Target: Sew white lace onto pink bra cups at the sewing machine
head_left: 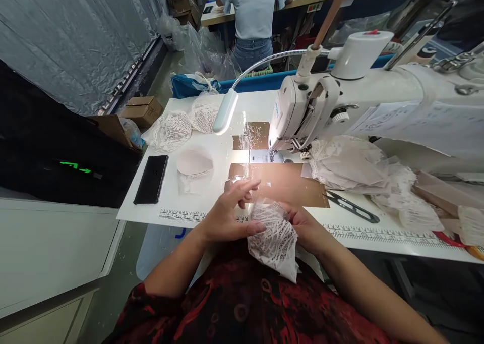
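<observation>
**Holding soft lace** (274, 240)

The right hand (305, 229) pinches the lace's side. The left hand (226, 214) has loose, spread fingers, thumb touching it. It looks light, floppy, easy to tear; best hold its edge. Past the fingers: a sewing machine (363, 94).

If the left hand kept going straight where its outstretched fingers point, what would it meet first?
The left hand points across the brown tape, so probably the fabric pile beyond; its height is unclear, so it might brush the tape first.

The lace piece (273, 235) is white and web-patterned, the shirt (242, 308) mottled red and black.
</observation>
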Demonstrator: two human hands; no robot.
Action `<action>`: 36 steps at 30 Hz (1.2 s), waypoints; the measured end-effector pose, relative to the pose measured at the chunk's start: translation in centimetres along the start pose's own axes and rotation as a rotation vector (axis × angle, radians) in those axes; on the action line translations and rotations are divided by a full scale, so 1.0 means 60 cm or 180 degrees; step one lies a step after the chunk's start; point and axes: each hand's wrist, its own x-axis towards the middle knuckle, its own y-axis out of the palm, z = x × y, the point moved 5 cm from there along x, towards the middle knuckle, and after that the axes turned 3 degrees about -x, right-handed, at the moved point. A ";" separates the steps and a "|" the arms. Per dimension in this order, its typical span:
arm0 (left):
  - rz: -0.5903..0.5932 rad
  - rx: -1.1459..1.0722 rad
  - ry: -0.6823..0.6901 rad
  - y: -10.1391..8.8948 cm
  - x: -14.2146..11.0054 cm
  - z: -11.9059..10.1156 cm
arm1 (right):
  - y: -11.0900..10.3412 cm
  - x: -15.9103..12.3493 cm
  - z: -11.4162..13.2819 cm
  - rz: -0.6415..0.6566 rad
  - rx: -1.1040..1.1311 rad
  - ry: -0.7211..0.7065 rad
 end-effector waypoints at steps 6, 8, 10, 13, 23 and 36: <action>0.0246 -0.0799 -0.1044 -0.003 -0.018 0.053 | -0.020 -0.010 0.004 -0.0918 -0.0106 -0.0223; 0.0012 -0.0875 -0.1084 -0.003 -0.024 0.056 | -0.031 -0.012 0.006 -0.1268 -0.0262 -0.0458; -0.0152 -0.0824 -0.0990 -0.001 -0.026 0.052 | -0.040 -0.014 0.011 -0.1504 -0.0478 -0.0772; -0.0345 -0.0664 -0.0781 0.002 -0.025 0.046 | -0.044 -0.016 0.023 -0.1406 -0.1004 -0.1100; -0.0769 -0.0375 -0.0718 0.007 -0.018 0.058 | -0.027 -0.012 0.029 -0.0790 -0.1589 -0.0796; -0.0322 -0.1746 -0.1173 0.042 -0.031 0.071 | -0.035 -0.018 0.042 -0.1661 -0.1190 -0.0922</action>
